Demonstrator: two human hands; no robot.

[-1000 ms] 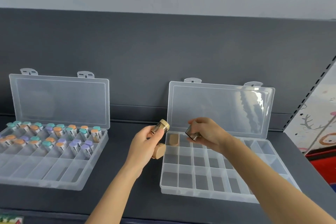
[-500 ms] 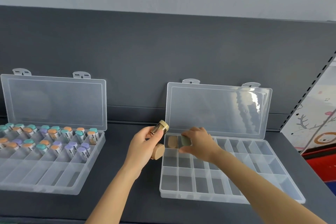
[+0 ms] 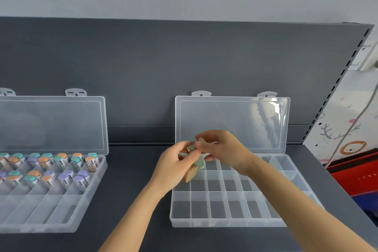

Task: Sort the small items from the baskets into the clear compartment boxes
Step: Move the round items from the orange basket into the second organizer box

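My left hand (image 3: 171, 166) grips two small jars with tan lids: an upper jar (image 3: 191, 148) between thumb and fingers and a lower jar (image 3: 191, 174) sticking out under the palm. My right hand (image 3: 224, 149) meets it above the back-left corner of the right clear compartment box (image 3: 225, 224), its fingertips pinching the upper jar's lid end. A pale jar (image 3: 201, 162) stands in a back-row compartment just below both hands. The motion blurs the fingertips. Most compartments of this box hold nothing.
The left clear compartment box (image 3: 61, 229) stands open on the dark shelf, its back rows filled with several vials (image 3: 77, 161) capped teal, orange and purple. Both lids lean against the grey back panel. The shelf ends at the right, beside a decorated wall.
My right hand let go of a jar in the back row and rose left to the upper jar in my left hand. My left hand shifted slightly right, over the box corner.
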